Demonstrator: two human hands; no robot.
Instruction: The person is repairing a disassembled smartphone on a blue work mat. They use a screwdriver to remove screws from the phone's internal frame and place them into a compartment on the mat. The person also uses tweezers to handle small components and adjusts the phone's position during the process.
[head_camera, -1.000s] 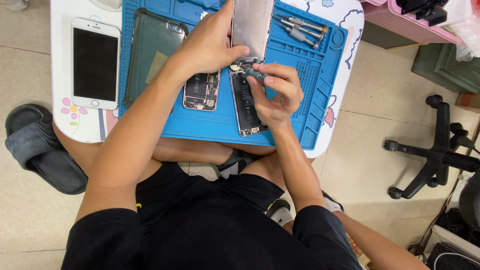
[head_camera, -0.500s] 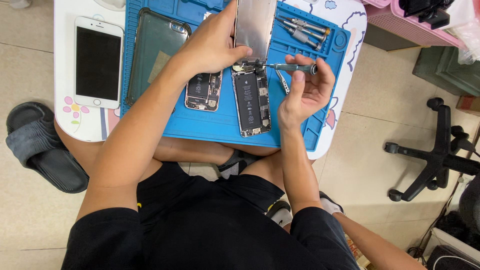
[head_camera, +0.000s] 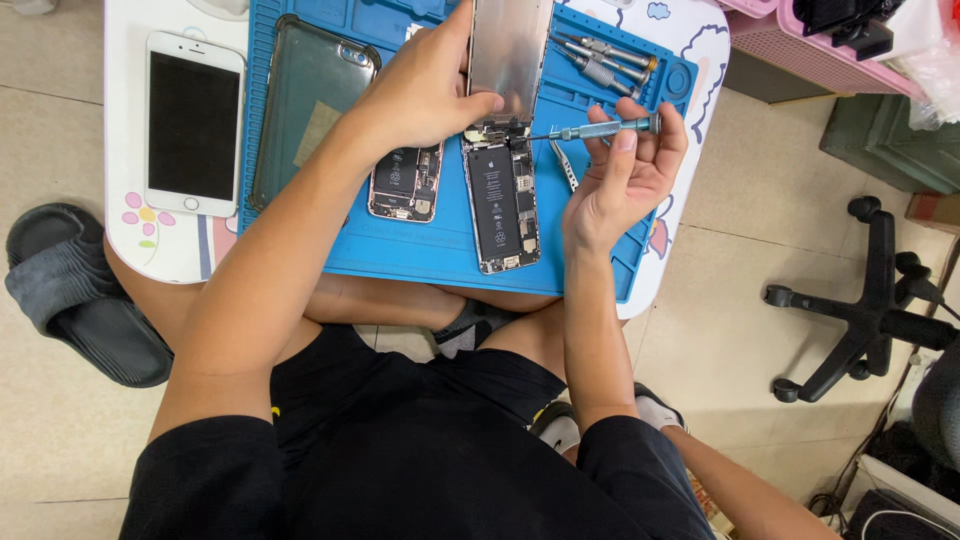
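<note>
Head view: left hand (head_camera: 425, 95) gripped the lifted screen panel (head_camera: 510, 55), tilted up at 12 o'clock of the opened phone (head_camera: 500, 205) on the blue mat (head_camera: 440, 250). Right hand (head_camera: 625, 175), at 3 o'clock, pinched a screwdriver (head_camera: 600, 128), tip toward the phone's top edge.

lifted screen panel (head_camera: 510, 50): top cut off by upper edge | blue mat (head_camera: 440, 245): far rim cut off, middle hidden under left hand (head_camera: 425, 95) | screwdriver (head_camera: 600, 128): tip too small to tell | tweezers (head_camera: 566, 165): partly behind right hand (head_camera: 625, 175)
</note>
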